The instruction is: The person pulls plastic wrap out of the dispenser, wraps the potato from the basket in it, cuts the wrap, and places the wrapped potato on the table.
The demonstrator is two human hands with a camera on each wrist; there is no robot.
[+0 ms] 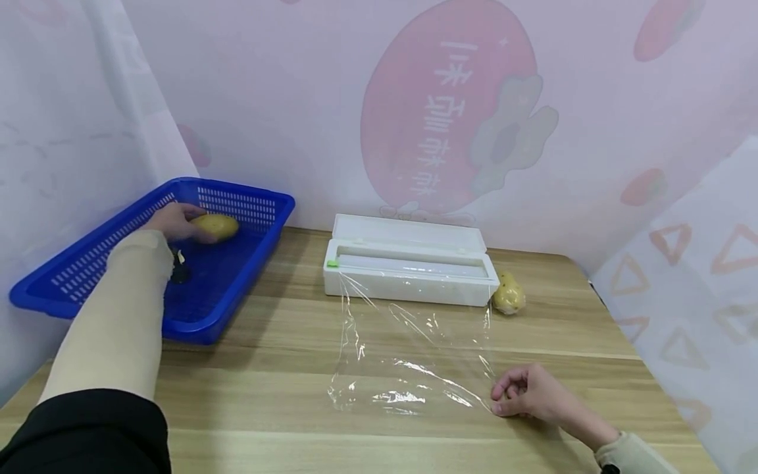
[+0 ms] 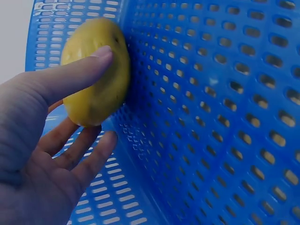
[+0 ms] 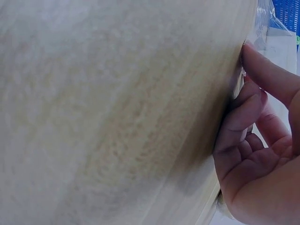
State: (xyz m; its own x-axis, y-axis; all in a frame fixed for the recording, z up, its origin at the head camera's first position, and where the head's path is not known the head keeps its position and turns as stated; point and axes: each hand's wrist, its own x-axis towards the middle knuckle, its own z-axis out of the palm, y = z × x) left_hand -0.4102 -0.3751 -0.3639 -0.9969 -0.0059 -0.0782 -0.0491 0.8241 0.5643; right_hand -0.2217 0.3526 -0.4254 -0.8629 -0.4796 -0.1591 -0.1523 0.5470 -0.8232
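Head view: left hand [image 1: 173, 222] was on a potato [image 1: 222, 228] in the blue basket [image 1: 253, 264], right hand [image 1: 530, 397] pinched clear film [image 1: 408, 368] by its near-right corner; left wrist: thumb and fingers part-curled round the potato; right wrist: fingers curled in.

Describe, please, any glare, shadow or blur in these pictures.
Head view: glare on clear plastic film, shadow beside blue plastic basket; left wrist view: dim, yellow oval potato fairly clear; right wrist view: brown wooden tabletop blurred, shadowed near the right hand.
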